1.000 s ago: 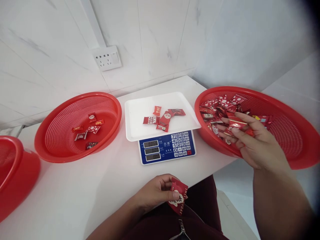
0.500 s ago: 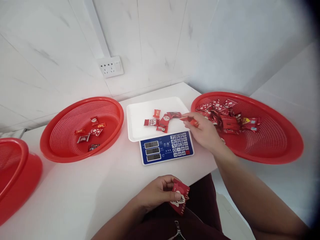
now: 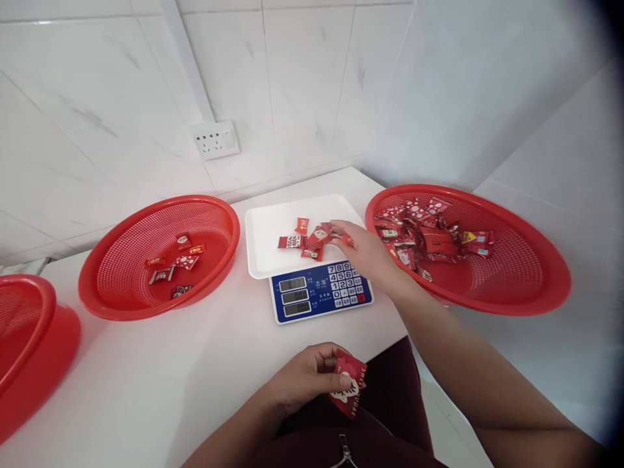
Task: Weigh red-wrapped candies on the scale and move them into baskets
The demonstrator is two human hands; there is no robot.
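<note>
The right hand (image 3: 361,247) reaches forward from the lower right, palm down and wrist nearly straight, its fingers bent over the right part of a shallow white plastic tray (image 3: 266,224). Its thumb and fingers close around a small orange-red wrapped sweet (image 3: 347,240), of which only a piece shows; how firmly they press, I cannot tell. The fingertips lie right beside a red wrapped sweet with a pale printed emblem (image 3: 319,235), one of a loose cluster on the tray. The left hand (image 3: 314,377) is low in front of the body, forearm slanting up from the bottom edge, thumb on top and fingers behind, pinching a red pillow-shaped packet (image 3: 348,383). That packet bears dark characters on a cream cloud-shaped patch and, along its edge, the legible letters "SWEE" and "UGAR". In the cluster, a red-and-white packet (image 3: 291,242) carries bold dark characters. Below the tray, the blue-and-white electronic scale (image 3: 322,292) reads "志准", with keys 0 to 9; its lower two displays show 0.00, while the top one is too faint to read fully. A round red mesh plastic basket (image 3: 117,266) on the left holds a few sweets, and a fuller matching basket (image 3: 526,266) stands on the right.
</note>
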